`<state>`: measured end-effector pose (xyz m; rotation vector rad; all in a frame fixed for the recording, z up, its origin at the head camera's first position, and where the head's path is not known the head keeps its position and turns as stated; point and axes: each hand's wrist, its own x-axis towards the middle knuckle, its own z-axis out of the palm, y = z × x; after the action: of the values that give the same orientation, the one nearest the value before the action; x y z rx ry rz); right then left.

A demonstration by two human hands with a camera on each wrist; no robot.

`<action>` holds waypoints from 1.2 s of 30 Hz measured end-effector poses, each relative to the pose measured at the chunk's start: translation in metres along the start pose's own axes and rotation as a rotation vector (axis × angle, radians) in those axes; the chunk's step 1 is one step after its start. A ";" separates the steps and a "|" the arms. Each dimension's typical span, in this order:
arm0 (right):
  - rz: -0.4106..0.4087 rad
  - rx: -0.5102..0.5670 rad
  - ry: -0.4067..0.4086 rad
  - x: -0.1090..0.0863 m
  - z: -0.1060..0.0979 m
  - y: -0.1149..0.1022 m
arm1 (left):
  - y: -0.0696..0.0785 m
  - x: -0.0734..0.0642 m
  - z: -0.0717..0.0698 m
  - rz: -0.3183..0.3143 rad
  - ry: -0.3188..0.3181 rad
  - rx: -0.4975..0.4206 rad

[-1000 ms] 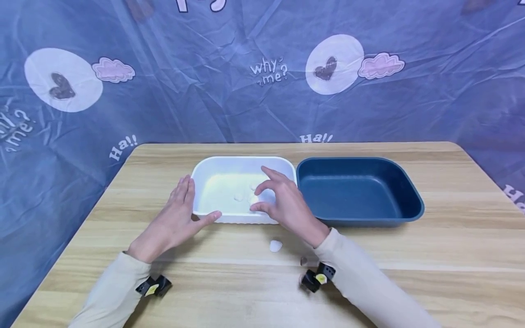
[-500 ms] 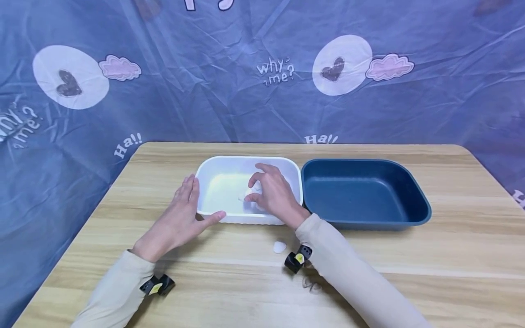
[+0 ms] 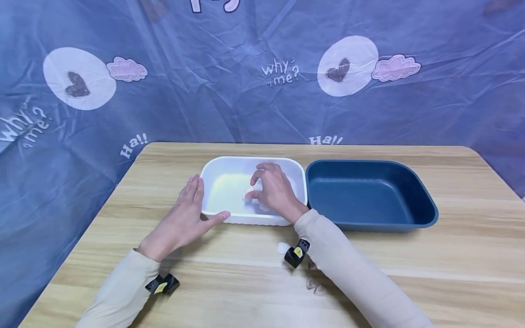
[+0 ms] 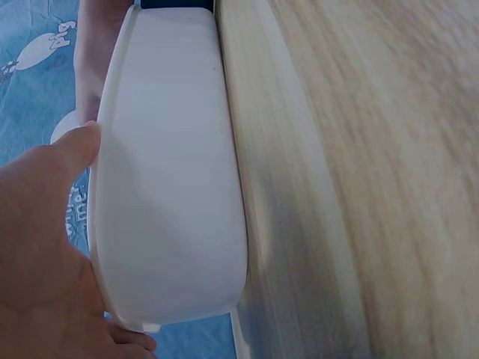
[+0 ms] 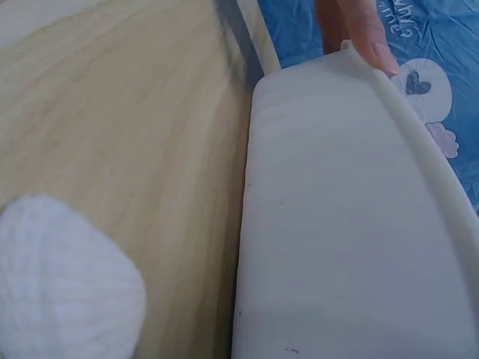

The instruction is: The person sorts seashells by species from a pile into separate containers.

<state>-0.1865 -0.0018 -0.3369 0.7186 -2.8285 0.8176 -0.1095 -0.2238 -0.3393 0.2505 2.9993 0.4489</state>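
Observation:
A white plastic basin [image 3: 221,193] stands on the table. My left hand [image 3: 180,221] steadies its left end, fingers straight along the outside; in the left wrist view the thumb [image 4: 75,149] touches the rim. Inside the basin, my right hand [image 3: 276,191] bends its thumb and forefinger round a white seashell [image 3: 256,186]. Other pale shells lie close by, partly hidden by that hand. In front of the basin a white ribbed seashell [image 5: 67,284] lies on the tabletop, and small brownish translucent shells [image 3: 316,287] lie nearer the right forearm.
A dark blue basin [image 3: 369,196] stands against the white one's right side, with none of the shells visible in it. Behind the wooden table [image 3: 238,282] hangs a printed blue cloth [image 3: 229,91]. Each wrist wears a black camera.
My right hand has moved lower and left into the white basin, its fingers closing in on the shells. The left hand keeps its place on the basin. The whole view has shifted slightly.

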 end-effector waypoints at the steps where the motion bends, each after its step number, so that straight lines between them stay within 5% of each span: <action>1: 0.004 -0.008 -0.004 0.000 0.000 0.001 | 0.000 0.001 0.000 0.003 0.001 0.002; 6: 0.021 -0.037 0.003 -0.002 -0.003 0.001 | 0.000 0.001 0.001 0.005 -0.002 0.007; 14: -0.092 0.031 0.159 -0.018 -0.024 0.001 | -0.001 0.003 0.001 0.006 -0.006 0.013; 27: -0.253 0.118 0.227 -0.076 -0.046 0.017 | -0.002 0.002 0.002 0.000 -0.015 0.000; 36: -0.276 0.095 0.255 -0.107 -0.045 0.017 | 0.000 0.002 0.002 0.005 -0.016 0.001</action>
<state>-0.1012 0.0788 -0.3315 0.9193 -2.4119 0.9256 -0.1111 -0.2233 -0.3417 0.2602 2.9839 0.4442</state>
